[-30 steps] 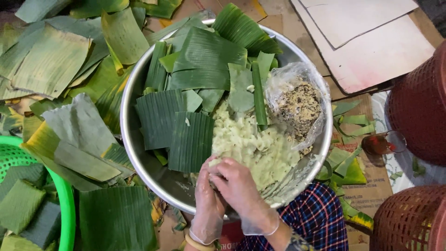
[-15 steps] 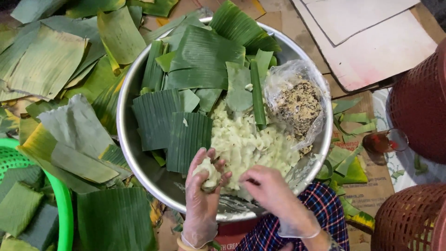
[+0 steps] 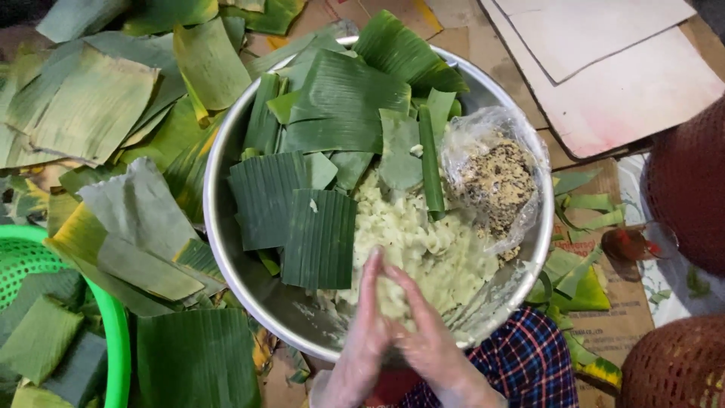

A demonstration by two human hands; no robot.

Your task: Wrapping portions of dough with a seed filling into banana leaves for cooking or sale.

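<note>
Both hands meet at the near rim of a large metal bowl [image 3: 226, 227]. The left hand [image 3: 361, 332] and the right hand [image 3: 430, 340] wear thin clear gloves and press palm to palm, fingers pointing into the bowl. Each hand's grip is closed against the other around a small lump of pale dough [image 3: 393, 298]; only a sliver of the lump shows between the palms.

Just beyond the fingertips, inside the bowl, lies the main heap of pale yellowish dough [image 3: 423, 242]. On the bowl's right side a clear plastic bag [image 3: 491, 177] holds a brown crumbly filling. The bowl's left and far parts are covered with cut banana-leaf pieces [image 3: 317, 234], dark green and ribbed.

Left of the bowl, loose banana leaves [image 3: 98, 106] lie piled, and a green plastic basket [image 3: 117, 340] holds more leaf squares. Right of the bowl are flat cardboard sheets [image 3: 604, 68] and two reddish woven baskets [image 3: 687, 189]. A checked garment [image 3: 529, 363] shows below the bowl's rim.
</note>
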